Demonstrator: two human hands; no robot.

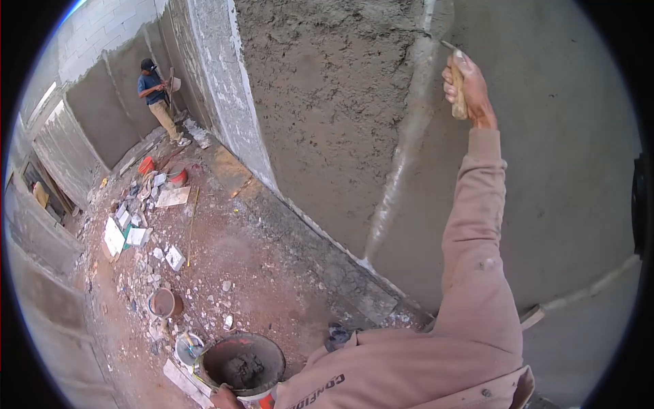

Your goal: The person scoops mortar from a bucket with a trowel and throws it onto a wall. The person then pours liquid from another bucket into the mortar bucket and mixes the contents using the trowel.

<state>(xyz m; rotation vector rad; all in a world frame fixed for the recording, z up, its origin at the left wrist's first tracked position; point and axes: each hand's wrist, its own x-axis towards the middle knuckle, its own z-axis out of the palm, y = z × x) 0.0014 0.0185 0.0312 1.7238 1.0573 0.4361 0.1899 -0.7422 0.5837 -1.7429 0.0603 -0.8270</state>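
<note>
My right hand (pixel 470 85) is closed around the wooden handle of a trowel (pixel 460 102), raised high against the wall. The trowel's thin metal shank points up and left; its blade is hard to make out against the mortar. Beside it runs a pale vertical strip (pixel 402 160), with rough wet mortar (pixel 327 116) to its left and smoother grey plaster (pixel 545 150) to its right. Low down, my left hand (pixel 226 397) grips the rim of a dark bucket (pixel 276 361), partly cut off by the frame. A lump of grey mortar (pixel 243 370) lies inside the bucket.
A co-worker (pixel 160 99) stands by the far wall, holding a board. On the rubble-strewn floor (pixel 225 252) are a brown bucket (pixel 165 303), a white bucket (pixel 189 347), red buckets (pixel 178 177), and several boards (pixel 173 197). A timber piece (pixel 533 317) sits at lower right.
</note>
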